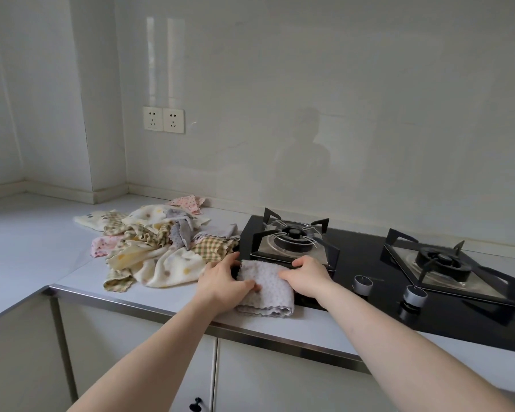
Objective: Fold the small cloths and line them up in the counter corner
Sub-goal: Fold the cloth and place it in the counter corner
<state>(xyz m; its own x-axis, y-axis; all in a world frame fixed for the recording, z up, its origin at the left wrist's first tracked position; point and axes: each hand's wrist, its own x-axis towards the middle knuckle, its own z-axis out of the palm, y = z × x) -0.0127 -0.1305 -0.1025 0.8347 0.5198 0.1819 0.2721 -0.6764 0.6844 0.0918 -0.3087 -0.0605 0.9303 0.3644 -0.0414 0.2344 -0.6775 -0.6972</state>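
Observation:
A folded grey dotted cloth [268,288] lies at the counter's front edge, partly over the black hob's left side. My left hand [225,282] grips its left edge, the thumb on top of the fabric. At the far right corner of the cloth my right hand [306,275] pinches the fabric with curled fingers. To the left sits a loose heap of small cloths [152,242]: cream spotted, green checked, pink flowered and grey ones, tangled together. The counter corner [27,200] lies far left against the wall.
A black gas hob [369,260] with two burners and two knobs [362,284] fills the counter's right part. Two wall sockets [163,119] sit above the heap. Cabinet doors with a black knob [195,405] are below the steel counter edge.

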